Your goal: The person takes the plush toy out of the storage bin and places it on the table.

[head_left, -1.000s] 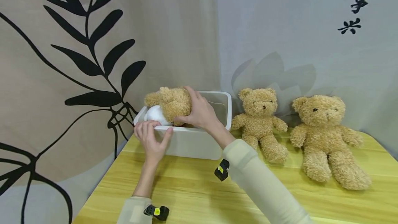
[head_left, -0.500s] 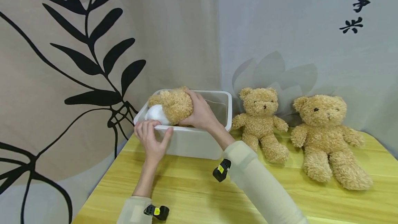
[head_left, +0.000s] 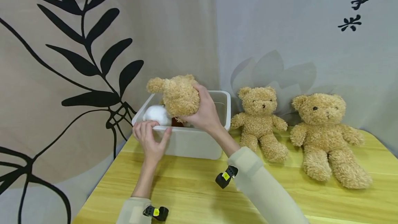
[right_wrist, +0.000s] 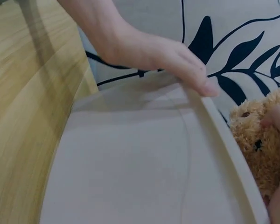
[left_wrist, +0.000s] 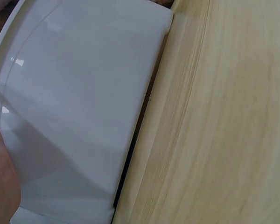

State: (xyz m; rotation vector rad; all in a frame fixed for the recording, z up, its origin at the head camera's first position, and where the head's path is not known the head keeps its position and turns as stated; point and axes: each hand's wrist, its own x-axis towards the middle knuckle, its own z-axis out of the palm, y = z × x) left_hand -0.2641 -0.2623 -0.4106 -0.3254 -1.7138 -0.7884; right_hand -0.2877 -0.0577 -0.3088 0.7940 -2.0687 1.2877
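over the white bin (head_left: pixel 192 142), the right hand (head_left: pixel 207 113) has fingers and thumb wrapped round the plush bear (head_left: pixel 180 96) at its head. with only that hold, soft fur could slide free, or its hidden lower part could snag the white round thing (head_left: pixel 158 114). the left hand (head_left: pixel 151 140) grips the near rim; loosened, the bin might tip.

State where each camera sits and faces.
Head: head-worn, facing forward and down at bin, table and held bear; left hand and right hand show.
Left wrist: on that wrist, facing bin and table; part of left hand shows.
Right wrist: on that wrist, facing bin, held bear and leaf print; both hands show.
Head and right wrist share the held bear.
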